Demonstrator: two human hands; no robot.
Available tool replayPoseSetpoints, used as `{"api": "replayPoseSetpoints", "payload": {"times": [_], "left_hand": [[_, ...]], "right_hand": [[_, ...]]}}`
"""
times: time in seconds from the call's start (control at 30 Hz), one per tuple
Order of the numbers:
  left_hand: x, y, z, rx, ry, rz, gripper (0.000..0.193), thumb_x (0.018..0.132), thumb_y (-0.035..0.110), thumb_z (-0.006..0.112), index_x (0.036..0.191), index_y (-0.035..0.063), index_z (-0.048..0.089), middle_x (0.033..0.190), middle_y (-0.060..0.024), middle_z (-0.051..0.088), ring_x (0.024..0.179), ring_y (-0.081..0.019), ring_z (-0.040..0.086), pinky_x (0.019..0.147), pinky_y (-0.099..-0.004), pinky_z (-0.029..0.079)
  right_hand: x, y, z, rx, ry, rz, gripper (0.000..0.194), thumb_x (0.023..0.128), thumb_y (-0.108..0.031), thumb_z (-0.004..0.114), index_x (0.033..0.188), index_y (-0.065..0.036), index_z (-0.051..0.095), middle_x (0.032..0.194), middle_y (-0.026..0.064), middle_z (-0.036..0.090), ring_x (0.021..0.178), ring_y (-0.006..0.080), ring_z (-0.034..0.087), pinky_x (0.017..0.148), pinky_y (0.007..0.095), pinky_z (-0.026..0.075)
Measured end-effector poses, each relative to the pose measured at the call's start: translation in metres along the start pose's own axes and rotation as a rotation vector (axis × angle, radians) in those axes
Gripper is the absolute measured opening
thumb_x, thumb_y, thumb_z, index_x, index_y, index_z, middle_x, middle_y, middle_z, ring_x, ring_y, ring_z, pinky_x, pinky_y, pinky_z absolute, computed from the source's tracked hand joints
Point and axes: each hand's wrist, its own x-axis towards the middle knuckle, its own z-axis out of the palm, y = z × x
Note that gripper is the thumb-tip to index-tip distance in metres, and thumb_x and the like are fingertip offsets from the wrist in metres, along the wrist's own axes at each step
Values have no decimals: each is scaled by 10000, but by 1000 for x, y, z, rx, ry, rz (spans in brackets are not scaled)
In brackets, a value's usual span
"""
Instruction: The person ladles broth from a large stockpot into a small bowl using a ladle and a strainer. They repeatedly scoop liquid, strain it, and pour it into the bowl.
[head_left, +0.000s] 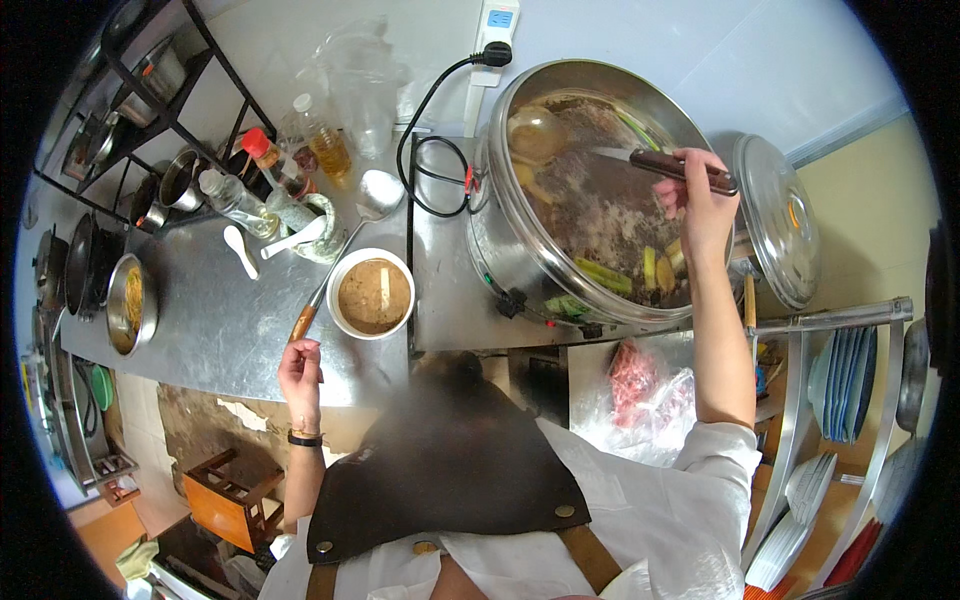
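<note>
My right hand (694, 187) grips the dark wooden handle of a metal kitchen utensil (651, 161), whose far end dips into brown broth in a large steel electric pot (517, 217). Pieces of green onion and foam float in the broth. At the counter's front edge is my left hand (301, 364), fingers loosely curled, just below the wooden handle end of a steel spatula (306, 319); whether it touches the handle I cannot tell. Beside the spatula stands a white bowl (334, 307) of brown liquid with a pale strip in it.
A stone mortar (334, 244), white spoons (241, 253), an oil bottle (330, 157) and a red-capped bottle (277, 165) stand at the back left. A steel bowl of noodles (148, 300) is far left. The pot lid (776, 217) leans at right. A black cord (409, 165) runs behind.
</note>
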Motion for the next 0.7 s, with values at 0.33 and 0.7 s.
{"api": "replayPoseSetpoints", "payload": {"times": [0.33,0.7], "left_hand": [[2,-4,-6,-18,-59,19,75,889,128,552,878,53,559,665,57,476,483,-11,368,423,-164,299],[3,-4,-4,7,-101,22,78,890,135,551,872,60,556,663,58,476,488,-10,377,423,-166,295]], "right_hand": [[-49,6,-14,146,49,17,201,911,-187,527,932,8,570,622,114,613,442,121,538,379,214,387],[-94,-17,-42,-175,14,-164,135,857,-68,568,954,13,616,709,107,640,532,109,569,469,210,434]]}}
